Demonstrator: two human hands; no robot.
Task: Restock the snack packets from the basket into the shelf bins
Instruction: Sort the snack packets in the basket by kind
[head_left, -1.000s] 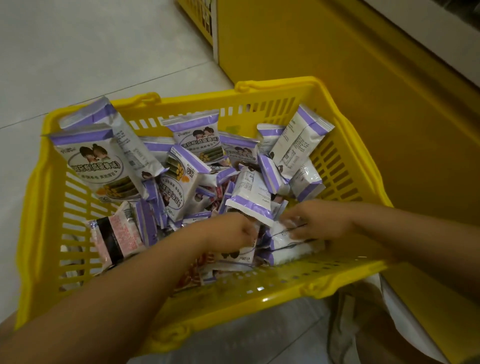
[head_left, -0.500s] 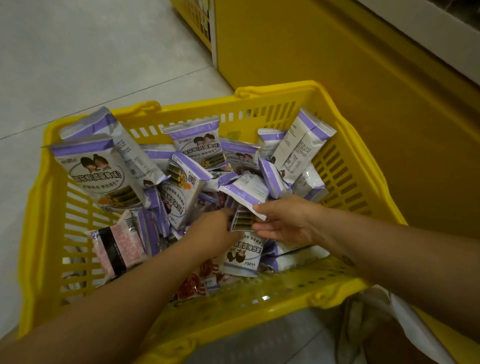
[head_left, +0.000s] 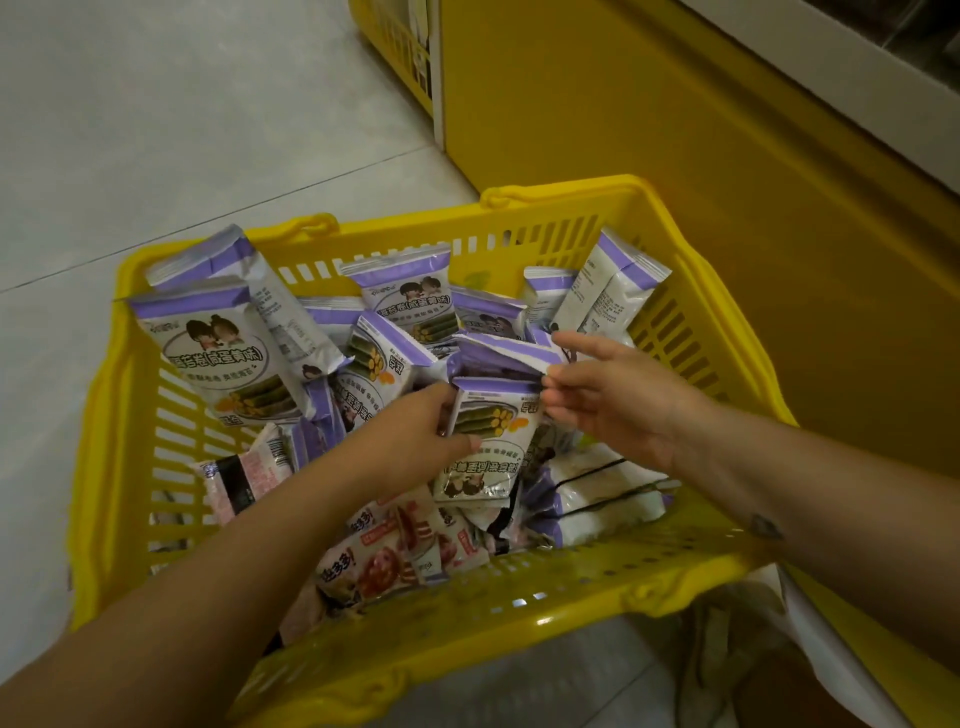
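Note:
A yellow plastic basket (head_left: 561, 189) stands on the floor, filled with several purple-and-white snack packets (head_left: 208, 353). My left hand (head_left: 415, 436) reaches into the middle of the pile and grips one purple-and-white packet (head_left: 488, 441) by its left side, thumb across the front. My right hand (head_left: 613, 410) is just right of it, and its thumb and a finger pinch the edge of a second purple packet (head_left: 498, 358) lying right above the first. The other fingers of that hand are spread.
Pink packets (head_left: 244, 475) and red-brown packets (head_left: 389, 556) lie low at the basket's near side. A yellow shelf base (head_left: 675, 156) rises right behind and beside the basket. Grey tiled floor (head_left: 156, 130) lies to the left. A pale bag (head_left: 831, 654) sits at bottom right.
Both hands came up out of the pile. My left hand now holds a packet with its face towards me, and my right hand moved up to pinch another packet above it.

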